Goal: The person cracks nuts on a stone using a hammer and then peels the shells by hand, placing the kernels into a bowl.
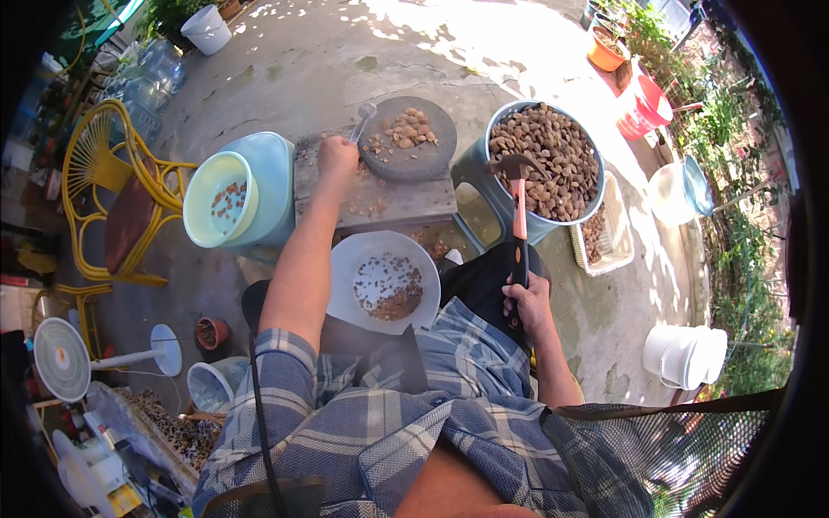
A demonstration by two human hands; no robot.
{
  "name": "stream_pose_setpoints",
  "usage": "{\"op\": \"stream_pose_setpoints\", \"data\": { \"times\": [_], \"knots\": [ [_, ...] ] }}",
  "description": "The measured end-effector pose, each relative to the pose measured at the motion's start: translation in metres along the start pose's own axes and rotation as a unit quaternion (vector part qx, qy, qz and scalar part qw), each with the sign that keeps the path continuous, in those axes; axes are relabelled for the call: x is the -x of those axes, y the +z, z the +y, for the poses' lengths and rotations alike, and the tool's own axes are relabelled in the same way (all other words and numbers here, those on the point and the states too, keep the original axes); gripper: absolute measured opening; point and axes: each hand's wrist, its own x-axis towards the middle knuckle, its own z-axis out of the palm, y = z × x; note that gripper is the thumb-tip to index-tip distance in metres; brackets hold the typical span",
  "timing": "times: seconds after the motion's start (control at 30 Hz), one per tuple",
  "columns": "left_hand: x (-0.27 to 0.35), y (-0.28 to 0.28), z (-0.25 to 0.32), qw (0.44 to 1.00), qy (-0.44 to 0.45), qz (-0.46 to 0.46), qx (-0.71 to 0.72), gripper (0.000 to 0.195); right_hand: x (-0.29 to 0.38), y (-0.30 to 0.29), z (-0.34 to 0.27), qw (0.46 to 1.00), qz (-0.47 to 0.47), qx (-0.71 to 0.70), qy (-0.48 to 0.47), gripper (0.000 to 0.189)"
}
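My left hand (pixel 337 157) is closed on the handle of a small clear spoon or scoop (pixel 366 111), at the left edge of a round grey stone slab (pixel 424 165). Brown nuts or fruit stones (pixel 411 128) and shell bits lie on the slab, which rests on a wooden board (pixel 317 197). My right hand (pixel 528 300) grips the black lower handle of a claw hammer (pixel 519 213), its head over a blue bucket (pixel 603 188) heaped with brown stones or nuts. A white bowl (pixel 343 294) with dark and brown pieces sits at my lap.
A pale green basin (pixel 193 213) with some kernels stands on a light blue stool (pixel 278 168) at left. Right of the bucket lies a cream plastic basket (pixel 620 252). A yellow rattan chair (pixel 123 194) and a white fan (pixel 61 359) stand at left, white buckets (pixel 677 356) at right.
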Motion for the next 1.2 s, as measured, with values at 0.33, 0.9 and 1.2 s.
{"op": "stream_pose_setpoints", "data": {
  "times": [0.33,0.9,1.2],
  "knots": [
    [-0.001,-0.005,0.015,0.980,-0.003,-0.072,-0.188,0.022,-0.009,0.037,-0.066,0.991,-0.021,-0.003,-0.128,0.012],
    [-0.018,0.008,0.012,0.972,-0.101,-0.129,-0.170,0.021,-0.115,0.134,-0.053,0.943,-0.038,0.278,-0.180,0.014],
    [-0.026,0.011,-0.018,0.972,-0.128,-0.159,-0.115,0.020,-0.030,0.102,-0.109,0.956,-0.023,0.148,-0.252,0.011]
  ]
}}
